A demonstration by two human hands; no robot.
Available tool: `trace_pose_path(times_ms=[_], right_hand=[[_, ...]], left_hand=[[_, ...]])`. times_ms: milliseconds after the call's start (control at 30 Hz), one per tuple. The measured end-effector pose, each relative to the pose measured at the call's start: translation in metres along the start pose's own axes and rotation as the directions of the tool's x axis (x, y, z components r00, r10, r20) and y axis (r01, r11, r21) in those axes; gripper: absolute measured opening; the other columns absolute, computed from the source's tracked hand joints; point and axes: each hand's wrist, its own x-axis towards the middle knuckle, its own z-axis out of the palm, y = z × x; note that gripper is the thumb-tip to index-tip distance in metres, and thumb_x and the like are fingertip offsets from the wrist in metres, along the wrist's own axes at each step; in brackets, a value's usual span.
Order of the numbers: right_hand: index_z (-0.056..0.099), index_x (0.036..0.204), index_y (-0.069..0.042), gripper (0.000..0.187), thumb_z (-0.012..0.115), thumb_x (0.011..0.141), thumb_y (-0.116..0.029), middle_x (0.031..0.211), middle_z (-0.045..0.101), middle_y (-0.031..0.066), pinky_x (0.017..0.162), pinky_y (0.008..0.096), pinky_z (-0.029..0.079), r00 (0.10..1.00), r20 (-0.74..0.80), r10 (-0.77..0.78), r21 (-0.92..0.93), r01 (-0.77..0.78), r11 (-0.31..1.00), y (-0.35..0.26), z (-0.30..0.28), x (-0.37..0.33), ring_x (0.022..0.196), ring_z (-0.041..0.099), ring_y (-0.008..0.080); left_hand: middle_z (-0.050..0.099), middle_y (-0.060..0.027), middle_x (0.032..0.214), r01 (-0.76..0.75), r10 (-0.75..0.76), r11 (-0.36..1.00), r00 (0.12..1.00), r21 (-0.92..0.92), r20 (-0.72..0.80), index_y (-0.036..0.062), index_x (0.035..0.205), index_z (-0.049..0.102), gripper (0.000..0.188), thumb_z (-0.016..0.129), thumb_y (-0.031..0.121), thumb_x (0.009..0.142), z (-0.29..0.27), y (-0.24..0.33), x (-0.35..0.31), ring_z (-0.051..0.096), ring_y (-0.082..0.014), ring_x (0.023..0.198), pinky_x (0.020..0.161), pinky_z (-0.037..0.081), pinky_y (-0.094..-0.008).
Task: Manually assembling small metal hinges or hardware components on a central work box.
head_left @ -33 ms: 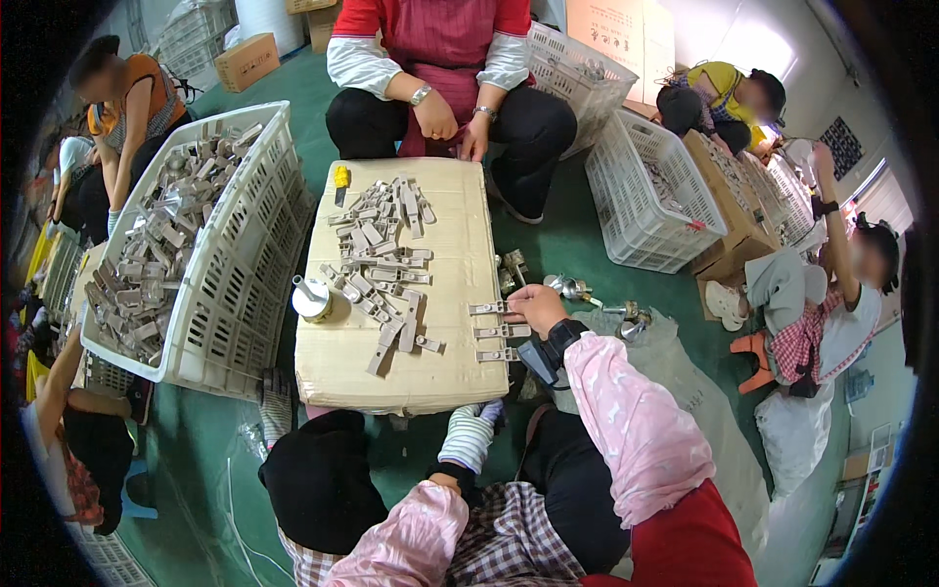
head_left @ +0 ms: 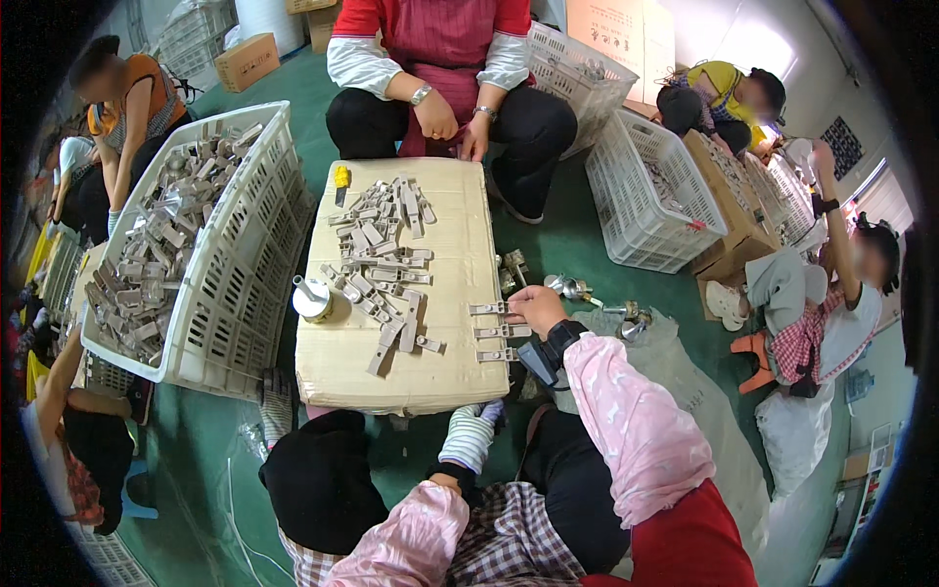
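As the right hand point(head_left: 537, 308) pinches one clip point(head_left: 485, 309) | beige-grey, slim, elongated | left hand point(head_left: 469, 437): cannot tell its grip

Clip pile point(head_left: 369, 233) on a cardboard box point(head_left: 460, 225)
A can point(head_left: 313, 303) sits left of the pile, three clips point(head_left: 501, 331) along the box's right edge; a crate point(head_left: 233, 256) of more clips point(head_left: 156, 240) stands left, another crate point(head_left: 641, 233) far right.

A big tan board point(head_left: 599, 27) at the top, right of the person in red, has a row of big printed letters with smaller print near it. A small brown box point(head_left: 246, 63) at the top left has dark print, too tiny to read. The clear plastic sheet point(head_left: 699, 430) has faint marks, too blurry to read.
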Motion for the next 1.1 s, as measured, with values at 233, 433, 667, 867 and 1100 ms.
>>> trace_pose_path(times_ms=[233,433,667,867,1100], right_hand=[[0.059,0.085,0.009,0.006,0.058,0.079,0.006,0.082,0.061,0.0136,0.064,0.0332,0.058,1.0,-0.02,0.017,-0.102,-0.019,0.995,-0.003,0.005,-0.001,0.071,0.064,0.0228],[0.064,0.086,0.008,0.011,0.06,0.077,0.002,0.081,0.065,0.0156,0.056,0.0323,0.058,0.998,-0.049,-0.032,-0.178,0.023,0.984,0.004,0.006,0.003,0.069,0.065,0.0219],[0.066,0.094,-0.002,0.026,0.065,0.07,-0.01,0.093,0.065,0.0163,0.079,0.0335,0.048,0.963,-0.094,-0.253,-0.454,0.184,0.872,0.005,-0.008,0.012,0.086,0.063,0.0264],[0.058,0.09,-0.006,0.027,0.069,0.069,-0.019,0.092,0.056,0.0129,0.079,0.0397,0.045,0.641,0.419,-0.643,-0.587,0.732,0.346,-0.063,0.092,-0.06,0.092,0.054,0.031],[0.05,0.1,-0.007,0.035,0.068,0.072,-0.019,0.091,0.055,0.011,0.078,0.0379,0.044,0.596,0.541,-0.593,-0.636,0.751,0.175,-0.053,0.147,-0.081,0.092,0.054,0.0292]], left_hand=[[0.064,-0.0061,0.077,-0.09,0.09,0.996,0.996,-0.015,-0.016,0.0009,0.098,0.064,0.028,0.059,0.027,0.089,0.0,-0.016,0.006,0.051,-0.0141,0.065,0.065,0.044,-0.0291],[0.063,-0.0055,0.075,-0.099,0.099,0.995,0.995,-0.008,0.017,0.0007,0.098,0.064,0.028,0.058,0.027,0.089,-0.004,-0.005,0.001,0.05,-0.0142,0.063,0.063,0.044,-0.0295],[0.065,-0.0097,0.082,-0.107,0.107,0.994,0.994,0.005,0.034,0.0005,0.104,0.062,0.03,0.057,0.027,0.09,0.005,0.003,0.0,0.053,-0.0173,0.069,0.068,0.045,-0.0307],[0.066,-0.0147,0.097,-0.108,0.106,0.983,0.994,0.148,0.021,0.0006,0.106,0.061,0.03,0.056,0.025,0.089,0.0,-0.05,0.028,0.059,-0.0268,0.084,0.078,0.045,-0.033],[0.064,-0.0185,0.099,-0.133,0.12,0.963,0.99,0.236,0.07,-0.0003,0.106,0.061,0.033,0.056,0.026,0.088,0.005,-0.067,0.042,0.059,-0.0317,0.092,0.081,0.045,-0.0362]])
